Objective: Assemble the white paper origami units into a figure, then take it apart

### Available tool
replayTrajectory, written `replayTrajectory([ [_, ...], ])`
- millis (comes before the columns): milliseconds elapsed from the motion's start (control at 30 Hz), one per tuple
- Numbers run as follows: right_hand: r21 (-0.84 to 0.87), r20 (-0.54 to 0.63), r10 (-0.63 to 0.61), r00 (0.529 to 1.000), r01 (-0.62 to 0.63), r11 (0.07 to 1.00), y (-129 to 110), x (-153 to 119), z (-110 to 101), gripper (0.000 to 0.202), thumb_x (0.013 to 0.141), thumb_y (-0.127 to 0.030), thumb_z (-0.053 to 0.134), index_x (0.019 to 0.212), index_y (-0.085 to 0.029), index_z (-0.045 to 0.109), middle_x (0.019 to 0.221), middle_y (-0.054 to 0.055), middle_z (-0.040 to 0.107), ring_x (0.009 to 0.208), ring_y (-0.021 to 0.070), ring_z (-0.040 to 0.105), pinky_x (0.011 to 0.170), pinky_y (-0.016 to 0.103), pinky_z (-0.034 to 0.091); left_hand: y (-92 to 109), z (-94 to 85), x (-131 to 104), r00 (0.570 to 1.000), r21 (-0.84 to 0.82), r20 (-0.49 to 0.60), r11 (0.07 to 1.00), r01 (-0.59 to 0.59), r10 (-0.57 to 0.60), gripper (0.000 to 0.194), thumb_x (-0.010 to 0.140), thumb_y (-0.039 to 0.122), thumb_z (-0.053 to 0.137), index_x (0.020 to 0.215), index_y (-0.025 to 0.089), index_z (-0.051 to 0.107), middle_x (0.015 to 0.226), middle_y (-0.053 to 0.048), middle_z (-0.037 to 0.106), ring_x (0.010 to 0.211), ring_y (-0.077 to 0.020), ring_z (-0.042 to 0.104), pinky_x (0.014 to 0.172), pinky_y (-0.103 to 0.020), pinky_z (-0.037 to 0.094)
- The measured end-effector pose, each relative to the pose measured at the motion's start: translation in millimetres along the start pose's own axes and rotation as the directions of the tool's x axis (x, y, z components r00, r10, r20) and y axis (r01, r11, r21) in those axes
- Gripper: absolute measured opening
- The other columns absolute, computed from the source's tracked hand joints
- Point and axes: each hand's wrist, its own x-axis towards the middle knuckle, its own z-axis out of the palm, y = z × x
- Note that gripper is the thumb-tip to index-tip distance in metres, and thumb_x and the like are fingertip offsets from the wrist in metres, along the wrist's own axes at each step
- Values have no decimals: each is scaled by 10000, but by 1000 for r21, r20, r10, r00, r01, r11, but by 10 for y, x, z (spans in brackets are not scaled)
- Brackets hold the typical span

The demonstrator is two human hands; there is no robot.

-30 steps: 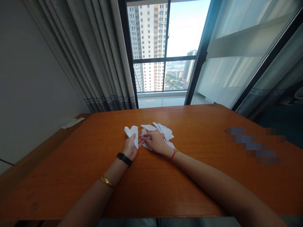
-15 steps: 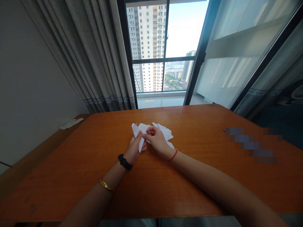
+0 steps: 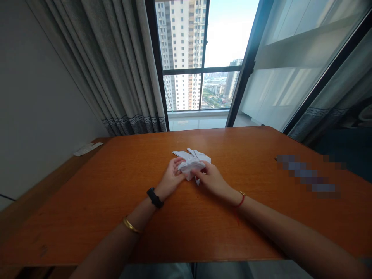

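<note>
Both hands [image 3: 171, 176] [image 3: 215, 180] gripping wht ppr [image 3: 191, 166]

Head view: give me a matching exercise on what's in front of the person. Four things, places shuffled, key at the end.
Things
1. Creased white paper piece
2. Black wristband
3. Thin red cord bracelet
4. Orange-brown wooden tabletop

Places
A. Worn on the left arm
B. Beneath both arms
C. Between the left hand and the right hand
D. Worn on the right arm

Pairs: 1-C, 2-A, 3-D, 4-B
</note>
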Motion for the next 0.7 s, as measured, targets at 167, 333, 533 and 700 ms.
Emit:
replayTrajectory([
  [167, -32, 121, 65, 991, -62, 998, 67, -115, 90, 244, 820, -321, 554, 1032, -202, 547, 685, -18, 612, 513, 135, 543, 500, 255, 409, -71, 123, -65, 996, 107, 88, 994, -16, 7, 271, 747, 160, 539, 1002, 167, 630, 1079, -56, 667, 1066, -235, 578, 1028, -405, 367],
  [333, -259, 21, 20, 1000, -14, 966, 21, -79, 89, 154, 823, -319, 549, 815, -175, 603, 720, 34, 635, 632, 167, 551, 583, 282, 404, -78, 154, -66, 998, 137, 52, 990, -40, 33, 318, 773, 183, 546, 1086, 162, 600, 1172, -69, 630, 1111, -239, 549, 1035, -410, 361],
  [533, -315, 33, -37, 999, 46, 948, 80, -86, 90, 152, 850, -292, 522, 793, -172, 596, 753, 54, 643, 727, 186, 564, 653, 294, 413, -178, 110, -72, 989, 312, 150, 948, -54, 6, 259, 849, 206, 467, 1065, 168, 605, 1171, -68, 613, 1140, -232, 515, 1071, -428, 309],
  [700, -191, -54, -45, 998, 34, 981, 88, -62, 83, 131, 812, -308, 571, 821, -177, 581, 804, 51, 647, 757, 186, 563, 666, 298, 428, -190, 134, -118, 988, 301, 132, 947, -115, 78, 327, 858, 243, 504, 1177, 177, 484, 1249, -92, 535, 1149, -204, 504, 1032, -373, 354],
])
